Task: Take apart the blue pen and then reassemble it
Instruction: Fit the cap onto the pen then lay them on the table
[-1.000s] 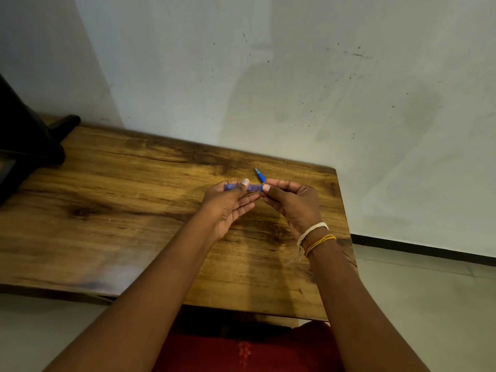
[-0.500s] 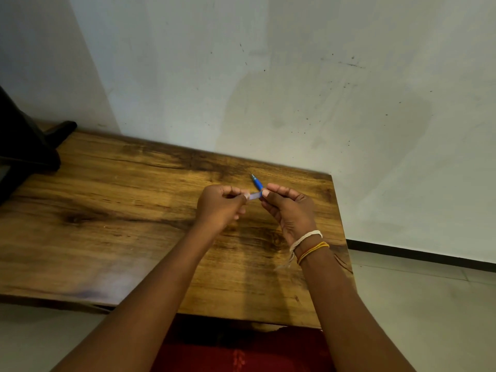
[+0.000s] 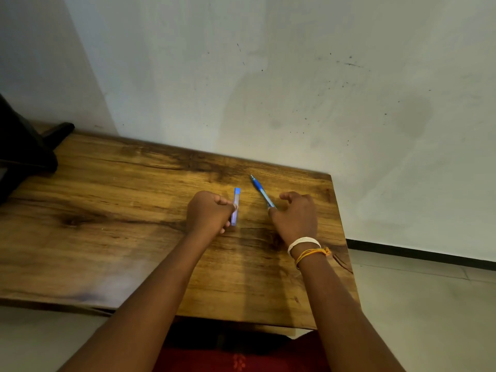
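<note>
Pinching with curled fingers, our left hand (image 3: 208, 212) holds the pen's pale translucent barrel half (image 3: 236, 207), its blue end cap pointing toward the far edge of the table (image 3: 107, 210); our right hand (image 3: 295, 217) pinches the near end of the other half (image 3: 262, 192), the blue grip section with its tip, while the outer fingers stay loosely curled and apart from it. Both pieces sit over the far right part of the table, near the far edge; the two halves are plainly apart, with bare wood between them. Our barrel half runs nearly straight from near to far; our tip half slants, its point leaning away toward the far left. We judge the taking apart done and rejoining next; for that the open near end of one half must turn to meet the other, so both long axes need to fall into one line. Whether a refill or spring sits inside we cannot tell.
</note>
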